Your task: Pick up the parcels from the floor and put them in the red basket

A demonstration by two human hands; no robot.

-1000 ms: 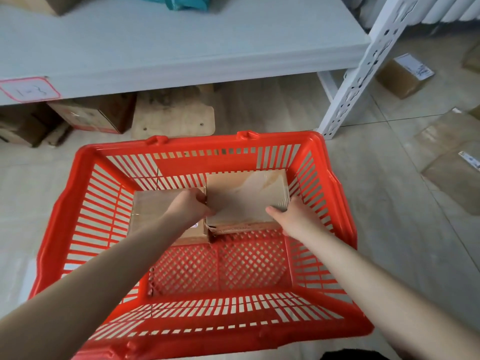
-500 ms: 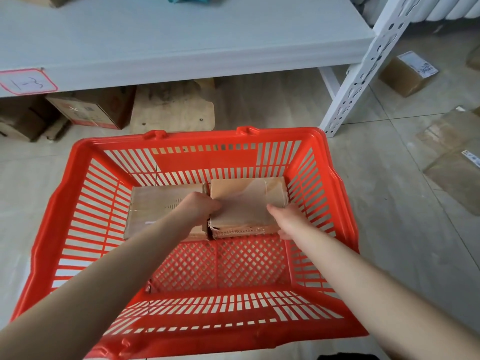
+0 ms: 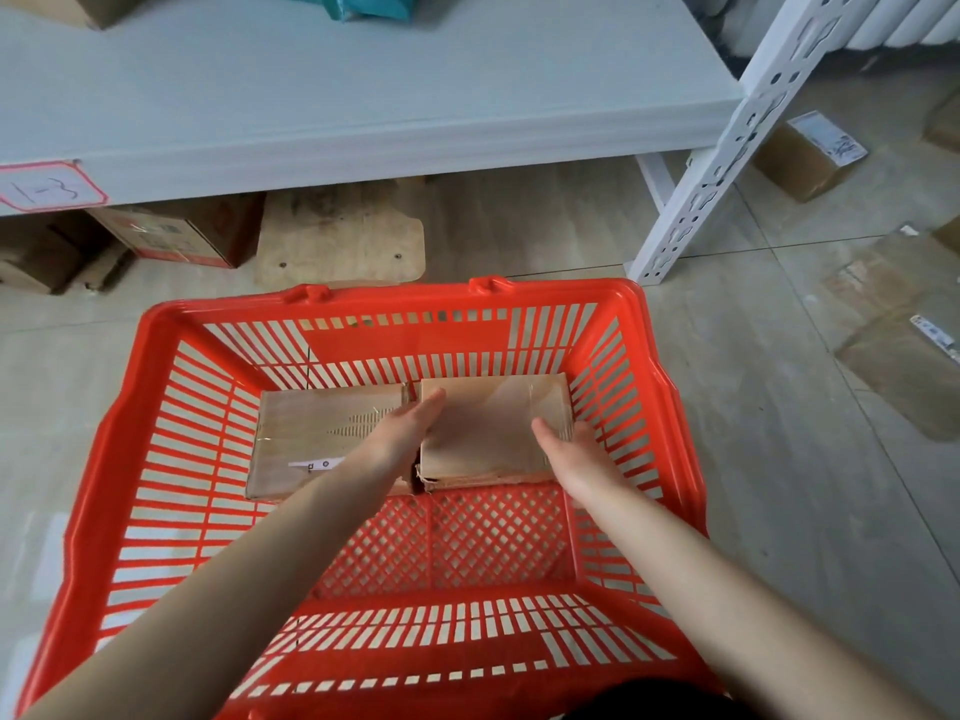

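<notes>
The red basket [image 3: 670,418] stands on the tiled floor right below me. Two brown cardboard parcels lie flat side by side on its bottom at the far end: a left parcel [image 3: 306,433] with a small white label and a right parcel [image 3: 493,428] wrapped in clear tape. My left hand [image 3: 405,439] hovers over the gap between them with straight fingers. Over the right parcel's right edge my right hand [image 3: 571,449] is held flat and open. Neither hand grips anything.
A grey shelf board [image 3: 363,90] on a white slotted post [image 3: 727,148] overhangs the floor beyond the basket. Boxes [image 3: 176,231] and a wooden board [image 3: 337,241] sit under it. More parcels lie on the floor at right: a box [image 3: 810,153] and flat packets [image 3: 898,330].
The right parcel has been lowered flat onto the basket bottom. Both hands have let go of it and opened, lifting slightly off it.
</notes>
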